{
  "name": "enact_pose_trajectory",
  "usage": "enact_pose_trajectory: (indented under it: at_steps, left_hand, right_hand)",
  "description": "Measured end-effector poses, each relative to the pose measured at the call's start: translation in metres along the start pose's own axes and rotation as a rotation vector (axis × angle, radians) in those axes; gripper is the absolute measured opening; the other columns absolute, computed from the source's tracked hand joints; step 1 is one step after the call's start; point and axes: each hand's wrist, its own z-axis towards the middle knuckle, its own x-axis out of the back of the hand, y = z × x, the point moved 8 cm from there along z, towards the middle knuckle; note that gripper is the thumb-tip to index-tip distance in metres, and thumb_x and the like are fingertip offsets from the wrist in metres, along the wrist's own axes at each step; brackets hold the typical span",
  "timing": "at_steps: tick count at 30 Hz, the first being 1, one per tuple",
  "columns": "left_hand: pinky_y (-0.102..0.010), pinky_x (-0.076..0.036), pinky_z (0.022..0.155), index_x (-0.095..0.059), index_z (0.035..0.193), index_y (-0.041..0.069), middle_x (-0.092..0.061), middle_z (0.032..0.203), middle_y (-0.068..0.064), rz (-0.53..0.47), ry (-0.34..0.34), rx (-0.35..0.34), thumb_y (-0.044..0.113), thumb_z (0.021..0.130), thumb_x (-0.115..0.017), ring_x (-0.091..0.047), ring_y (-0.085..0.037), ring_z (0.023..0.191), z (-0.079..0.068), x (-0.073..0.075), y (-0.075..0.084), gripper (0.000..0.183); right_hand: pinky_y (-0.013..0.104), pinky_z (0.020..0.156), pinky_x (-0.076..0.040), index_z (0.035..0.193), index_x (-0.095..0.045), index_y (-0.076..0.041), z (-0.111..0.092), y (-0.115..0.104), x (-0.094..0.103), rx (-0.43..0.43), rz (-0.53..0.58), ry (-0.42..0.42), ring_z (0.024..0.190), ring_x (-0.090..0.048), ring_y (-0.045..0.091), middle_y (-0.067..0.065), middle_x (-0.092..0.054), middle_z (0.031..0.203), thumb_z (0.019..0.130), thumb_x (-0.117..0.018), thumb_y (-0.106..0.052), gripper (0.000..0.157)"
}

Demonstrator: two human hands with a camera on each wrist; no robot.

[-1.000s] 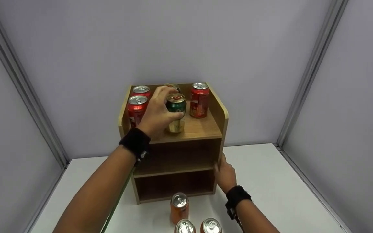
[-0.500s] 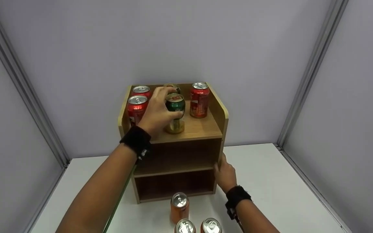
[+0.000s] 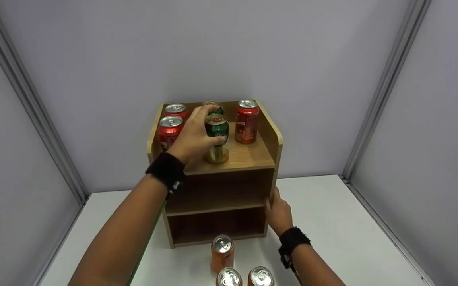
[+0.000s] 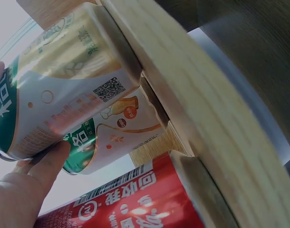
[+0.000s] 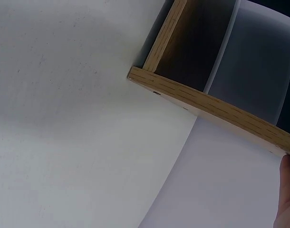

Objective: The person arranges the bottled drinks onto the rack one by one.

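Observation:
My left hand (image 3: 195,137) grips a green and gold drink can (image 3: 218,153) upright at the front of the wooden shelf unit's top board (image 3: 249,159). Its thumb lies across the can's front, with fingers around the back. A matching can (image 4: 130,121) stands right behind it. Two red cans (image 3: 169,133) line the left side, partly covered by the hand, and another red can (image 3: 247,123) stands at back right. Lower down, my right hand (image 3: 280,214) holds the unit's right side panel (image 5: 216,109), a finger along its outer face.
Below the top board are two open compartments, a middle one (image 3: 221,190) and a bottom one (image 3: 219,226). Orange cans (image 3: 222,254) stand on the white table (image 3: 320,230) before the unit. Grey walls (image 3: 229,51) rise behind and at both sides.
The gripped can has shifted very slightly left on the top board. Both hands keep their hold, and the other cans stay in place while the head view drifts a little.

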Motion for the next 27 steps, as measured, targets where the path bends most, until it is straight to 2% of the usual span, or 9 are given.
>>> enact_pose_trajectory:
  at_steps: [3,8,11,14,19,23,27]
  left_hand:
    - [-0.035,-0.05,0.091,-0.039,0.143,0.012,-0.041,0.136,-0.013,0.013,-0.013,-0.005,0.008,0.079,-0.081,-0.048,-0.022,0.118,-0.001,0.001,-0.001,0.077]
    - [-0.036,-0.049,0.092,-0.034,0.147,0.014,-0.04,0.137,-0.01,0.015,-0.052,0.023,0.008,0.081,-0.08,-0.047,-0.022,0.12,-0.002,0.001,0.0,0.08]
    - [-0.035,-0.048,0.093,-0.031,0.149,0.015,-0.038,0.138,-0.008,0.005,-0.082,0.045,0.009,0.083,-0.078,-0.047,-0.022,0.121,-0.001,0.0,0.0,0.081]
    - [-0.035,-0.046,0.096,-0.029,0.151,0.016,-0.036,0.144,-0.009,0.04,-0.088,0.04,0.014,0.085,-0.077,-0.045,-0.022,0.125,-0.003,-0.001,0.0,0.082]
    - [-0.037,-0.039,0.104,-0.031,0.15,0.012,-0.028,0.153,-0.011,0.179,-0.001,-0.067,0.026,0.086,-0.076,-0.036,-0.024,0.135,-0.02,0.002,0.007,0.079]
    - [-0.04,-0.038,0.105,-0.035,0.147,0.009,-0.026,0.154,-0.014,0.223,0.075,-0.167,0.027,0.087,-0.075,-0.035,-0.026,0.136,-0.038,0.003,0.015,0.074]
    - [-0.041,-0.037,0.106,-0.036,0.146,0.006,-0.028,0.153,-0.015,0.236,0.114,-0.22,0.027,0.087,-0.075,-0.035,-0.027,0.136,-0.05,0.003,0.02,0.074]
  right_hand:
    - [0.046,0.063,-0.052,0.14,-0.042,-0.004,-0.001,0.001,-0.001,-0.014,0.004,-0.008,0.072,-0.065,0.03,0.022,-0.069,0.092,0.098,-0.055,-0.012,0.045]
    - [0.048,0.063,-0.052,0.138,-0.043,-0.002,-0.001,-0.001,0.0,0.01,-0.007,0.003,0.072,-0.066,0.033,0.022,-0.068,0.089,0.097,-0.056,-0.01,0.044]
    - [0.046,0.062,-0.051,0.138,-0.042,-0.001,0.0,-0.002,0.0,0.011,-0.004,-0.004,0.068,-0.064,0.029,0.021,-0.068,0.088,0.097,-0.056,-0.011,0.045]
    - [0.045,0.06,-0.051,0.14,-0.041,0.0,0.001,-0.004,-0.001,0.009,0.006,-0.02,0.065,-0.063,0.027,0.021,-0.068,0.088,0.098,-0.055,-0.011,0.045]
    - [0.048,0.062,-0.051,0.134,-0.044,0.0,0.001,-0.006,0.0,0.029,-0.009,-0.005,0.072,-0.065,0.033,0.021,-0.068,0.087,0.098,-0.056,-0.012,0.04]
    - [0.049,0.063,-0.05,0.135,-0.044,-0.001,0.003,-0.006,0.001,0.03,-0.007,0.005,0.072,-0.065,0.033,0.022,-0.068,0.087,0.097,-0.056,-0.012,0.041]
    - [0.049,0.065,-0.051,0.14,-0.042,-0.003,0.005,-0.002,0.0,0.002,0.005,-0.006,0.073,-0.065,0.032,0.023,-0.068,0.091,0.097,-0.056,-0.012,0.045]
